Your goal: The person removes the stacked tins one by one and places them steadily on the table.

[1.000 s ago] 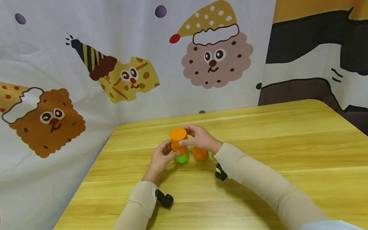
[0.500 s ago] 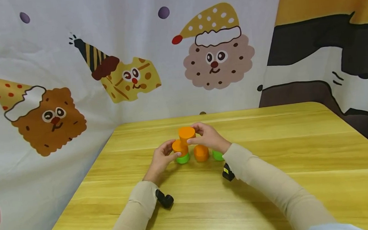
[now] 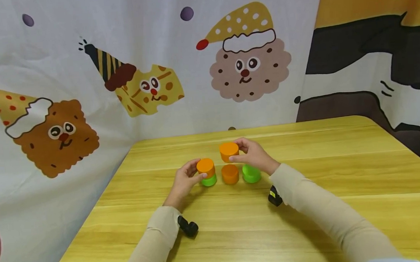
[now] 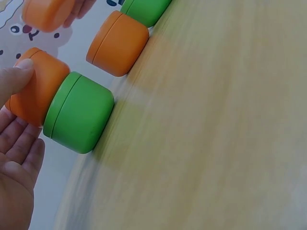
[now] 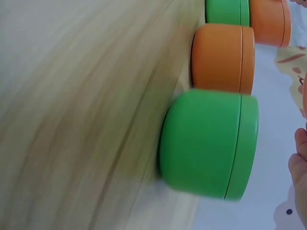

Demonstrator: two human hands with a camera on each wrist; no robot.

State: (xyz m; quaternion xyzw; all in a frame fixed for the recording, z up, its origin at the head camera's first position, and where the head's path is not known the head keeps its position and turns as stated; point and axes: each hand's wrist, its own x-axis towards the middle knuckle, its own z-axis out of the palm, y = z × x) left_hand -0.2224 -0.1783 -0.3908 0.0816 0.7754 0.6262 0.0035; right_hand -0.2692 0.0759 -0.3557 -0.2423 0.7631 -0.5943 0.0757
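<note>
In the head view my left hand grips a round lidded orange jar, thumb in front and fingers behind. That jar sits on a green jar; the left wrist view shows the same orange jar against the lid of the green jar. My right hand pinches another orange jar, held in the air above a third orange jar on the table. Just right of that stands a second green jar, large in the right wrist view as a green jar.
The jars stand in a row on a wood-grain table. Behind its far edge hangs a white curtain printed with cartoon biscuits and cheese. A small black device is strapped to the left wrist, another black device to the right.
My right hand has lifted its orange jar off the left stack and carried it right, over the middle orange jar. My left hand has stayed at the stack. The right green jar has come into view.
</note>
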